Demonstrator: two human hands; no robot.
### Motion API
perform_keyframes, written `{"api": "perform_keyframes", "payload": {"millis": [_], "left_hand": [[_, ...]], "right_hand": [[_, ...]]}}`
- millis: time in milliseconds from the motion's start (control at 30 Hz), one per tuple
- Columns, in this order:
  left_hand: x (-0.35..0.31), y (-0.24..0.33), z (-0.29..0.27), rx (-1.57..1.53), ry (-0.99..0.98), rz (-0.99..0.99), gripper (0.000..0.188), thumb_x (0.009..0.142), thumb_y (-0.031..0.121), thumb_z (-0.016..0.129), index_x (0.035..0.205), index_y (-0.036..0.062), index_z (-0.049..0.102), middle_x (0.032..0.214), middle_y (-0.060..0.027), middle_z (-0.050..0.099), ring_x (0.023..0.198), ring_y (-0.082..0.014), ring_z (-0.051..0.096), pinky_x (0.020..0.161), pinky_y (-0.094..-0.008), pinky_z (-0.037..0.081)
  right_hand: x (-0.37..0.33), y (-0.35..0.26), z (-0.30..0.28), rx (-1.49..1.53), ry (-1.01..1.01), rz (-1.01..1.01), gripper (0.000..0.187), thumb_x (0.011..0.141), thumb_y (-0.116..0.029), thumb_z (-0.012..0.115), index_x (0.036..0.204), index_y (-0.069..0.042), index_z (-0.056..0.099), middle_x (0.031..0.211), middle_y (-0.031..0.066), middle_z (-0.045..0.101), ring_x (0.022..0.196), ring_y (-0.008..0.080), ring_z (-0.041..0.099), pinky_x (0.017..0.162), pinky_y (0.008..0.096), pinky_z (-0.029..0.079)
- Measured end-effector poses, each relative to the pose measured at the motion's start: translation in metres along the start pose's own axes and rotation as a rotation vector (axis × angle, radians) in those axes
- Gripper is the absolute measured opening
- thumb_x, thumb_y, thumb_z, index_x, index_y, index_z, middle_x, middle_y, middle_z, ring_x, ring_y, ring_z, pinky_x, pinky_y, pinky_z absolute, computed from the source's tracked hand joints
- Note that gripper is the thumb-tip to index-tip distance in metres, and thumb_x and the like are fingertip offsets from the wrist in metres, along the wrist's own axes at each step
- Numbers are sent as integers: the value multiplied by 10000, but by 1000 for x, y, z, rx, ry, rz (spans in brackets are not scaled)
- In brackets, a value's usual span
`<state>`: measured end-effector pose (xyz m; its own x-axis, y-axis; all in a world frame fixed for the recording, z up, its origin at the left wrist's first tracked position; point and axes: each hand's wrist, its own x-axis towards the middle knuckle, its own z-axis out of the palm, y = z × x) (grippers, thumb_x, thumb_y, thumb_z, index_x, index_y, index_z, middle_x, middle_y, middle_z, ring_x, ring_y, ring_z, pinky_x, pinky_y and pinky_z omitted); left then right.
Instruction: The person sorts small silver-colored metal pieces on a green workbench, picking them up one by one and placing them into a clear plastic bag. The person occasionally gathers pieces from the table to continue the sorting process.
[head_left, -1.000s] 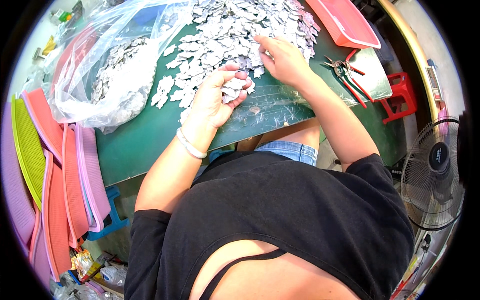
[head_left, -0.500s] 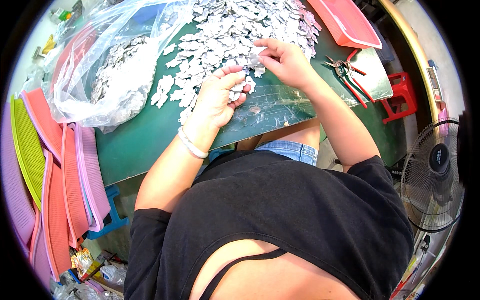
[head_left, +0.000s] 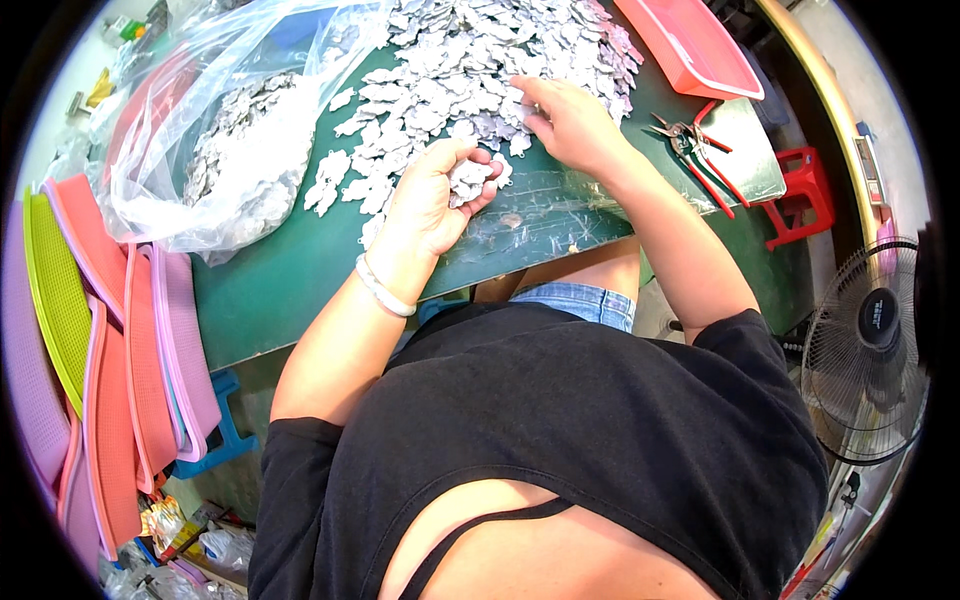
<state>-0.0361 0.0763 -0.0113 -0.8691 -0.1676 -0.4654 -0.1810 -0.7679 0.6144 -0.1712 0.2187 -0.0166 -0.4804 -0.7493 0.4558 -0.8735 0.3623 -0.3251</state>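
Though unclear in long-axis direction, grey pieces (head_left: 470,183) in curled left grip (head_left: 430,205), right grip (head_left: 577,125) of uncertain closure.

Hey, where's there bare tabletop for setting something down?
The widest bare green tabletop lies between the plastic bag and the left forearm. A smaller, scratched patch lies between the left hand and the right forearm. Grey flat pieces crowd the far middle; red-handled pliers and a pink tray crowd the right.

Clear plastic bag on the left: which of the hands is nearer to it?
Left. The left hand, holding grey pieces, is to the right of the clear plastic bag; the right hand is farther right, at the loose pile.
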Motion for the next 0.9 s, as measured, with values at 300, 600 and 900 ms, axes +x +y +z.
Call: {"api": "perform_keyframes", "payload": {"millis": [300, 600, 900], "left_hand": [[3, 0, -1, -16, -53, 17, 189, 788, 44, 536, 975, 49, 507, 796, -90, 560, 716, -186, 566, 528, -237, 468], [2, -1, 1, 49, -35, 17, 188, 797, 44, 551, 978, 57, 504, 760, -74, 551, 674, -160, 562, 489, -217, 451], [6, -8, -1, 112, -83, 63, 162, 806, 126, 596, 939, 87, 514, 771, -28, 557, 671, -124, 560, 509, -229, 432]], "right_hand": [[-4, 0, -5, 39, -28, -76, 401, 734, -48, 551, 1129, -26, 480, 920, 176, 577, 901, 339, 531, 789, 402, 425], [-9, 1, -6, 55, 4, -6, 365, 763, -62, 560, 1122, -23, 509, 880, 161, 615, 817, 281, 590, 734, 358, 456], [0, -29, -21, 750, -329, 309, 373, 817, -72, 537, 1183, -31, 482, 805, 60, 625, 719, 112, 556, 667, 240, 448]]}}
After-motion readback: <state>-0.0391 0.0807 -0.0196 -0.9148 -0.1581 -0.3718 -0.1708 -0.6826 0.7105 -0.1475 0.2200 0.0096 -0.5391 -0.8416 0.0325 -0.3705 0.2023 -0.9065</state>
